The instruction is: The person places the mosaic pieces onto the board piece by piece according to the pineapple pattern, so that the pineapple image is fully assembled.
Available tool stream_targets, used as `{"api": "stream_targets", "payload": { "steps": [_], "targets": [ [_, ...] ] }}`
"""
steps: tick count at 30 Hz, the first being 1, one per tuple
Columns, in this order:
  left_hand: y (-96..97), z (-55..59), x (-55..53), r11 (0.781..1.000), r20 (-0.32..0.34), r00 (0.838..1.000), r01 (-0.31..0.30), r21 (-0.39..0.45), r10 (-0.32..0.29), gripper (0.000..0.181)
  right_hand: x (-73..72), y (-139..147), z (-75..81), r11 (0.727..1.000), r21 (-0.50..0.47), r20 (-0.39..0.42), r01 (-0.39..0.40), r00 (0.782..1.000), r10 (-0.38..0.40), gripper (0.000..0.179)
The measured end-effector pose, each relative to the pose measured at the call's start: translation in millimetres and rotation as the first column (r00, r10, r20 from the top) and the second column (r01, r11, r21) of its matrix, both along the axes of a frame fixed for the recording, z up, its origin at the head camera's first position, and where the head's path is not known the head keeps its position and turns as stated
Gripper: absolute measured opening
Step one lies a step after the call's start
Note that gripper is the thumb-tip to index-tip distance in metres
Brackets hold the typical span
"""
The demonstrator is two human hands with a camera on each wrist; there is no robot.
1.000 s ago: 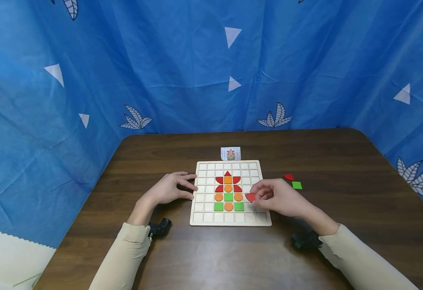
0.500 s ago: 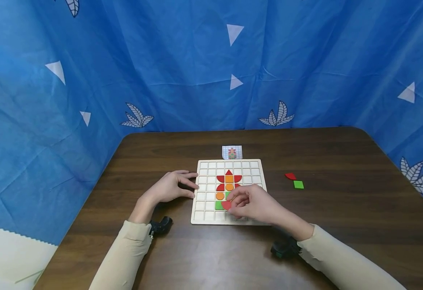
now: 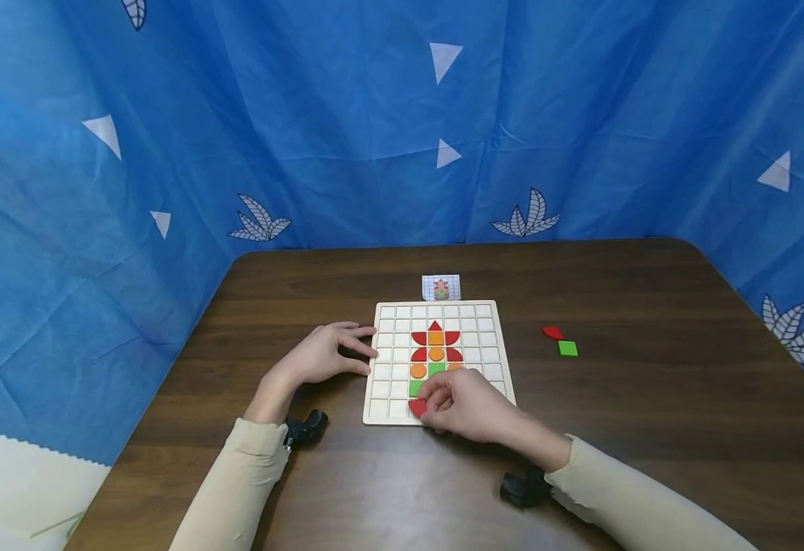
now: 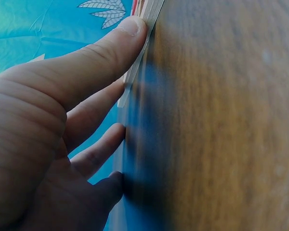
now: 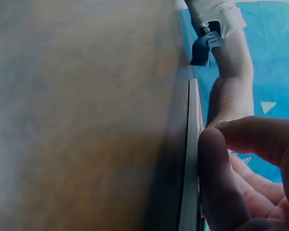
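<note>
A pale wooden grid board (image 3: 386, 356) lies on the table, bearing a figure of red, orange and green flat pieces. My left hand (image 3: 322, 354) rests at its left edge with fingers spread, thumb and fingertips against the side; the left wrist view shows the thumb (image 4: 106, 53) at the board's edge. Between thumb and fingers my right hand (image 3: 467, 402) pinches a red quarter-circle tile (image 3: 417, 408) over the bottom row, below a green square (image 3: 416, 388). This hand covers the lower right of the figure. In the right wrist view the right hand (image 5: 250, 168) bends close over the board.
To the right of the board lie a red curved tile (image 3: 552, 332) and a green square tile (image 3: 568, 348) on the brown table (image 3: 636, 367). A small printed picture card (image 3: 441, 288) stands behind the board. A blue curtain (image 3: 360, 115) hangs behind the table.
My right hand has moved left and toward the near edge of the board, bringing the red quarter-circle tile to the bottom row. The left hand has stayed at the board's left edge.
</note>
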State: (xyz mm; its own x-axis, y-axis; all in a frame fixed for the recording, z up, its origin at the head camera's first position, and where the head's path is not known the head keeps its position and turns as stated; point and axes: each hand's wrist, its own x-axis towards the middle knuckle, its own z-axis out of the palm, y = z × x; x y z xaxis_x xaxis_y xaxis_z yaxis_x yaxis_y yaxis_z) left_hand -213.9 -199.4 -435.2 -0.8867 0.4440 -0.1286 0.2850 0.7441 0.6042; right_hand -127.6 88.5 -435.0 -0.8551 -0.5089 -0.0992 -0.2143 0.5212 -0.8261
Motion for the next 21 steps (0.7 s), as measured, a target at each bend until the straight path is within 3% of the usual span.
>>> {"api": "stream_targets", "payload": {
  "steps": [5,13,21],
  "targets": [
    [-0.1,0.4,0.5,1.000,0.010,1.000,0.007,0.009,-0.007,0.030,1.0,-4.8,0.8,1.000,0.029,-0.004,0.007,1.000,-0.007,0.012],
    [1.0,1.6,0.8,1.000,0.003,1.000,-0.007,-0.003,0.007,0.029,1.6,-12.3,1.5,0.988,0.143,-0.193,0.051,0.981,-0.023,0.011],
    [0.7,0.5,1.1,1.000,-0.006,1.000,0.022,0.021,-0.022,0.029,1.5,-12.0,-1.0,0.988,0.156,-0.253,0.015,0.967,0.025,0.012]
  ]
}}
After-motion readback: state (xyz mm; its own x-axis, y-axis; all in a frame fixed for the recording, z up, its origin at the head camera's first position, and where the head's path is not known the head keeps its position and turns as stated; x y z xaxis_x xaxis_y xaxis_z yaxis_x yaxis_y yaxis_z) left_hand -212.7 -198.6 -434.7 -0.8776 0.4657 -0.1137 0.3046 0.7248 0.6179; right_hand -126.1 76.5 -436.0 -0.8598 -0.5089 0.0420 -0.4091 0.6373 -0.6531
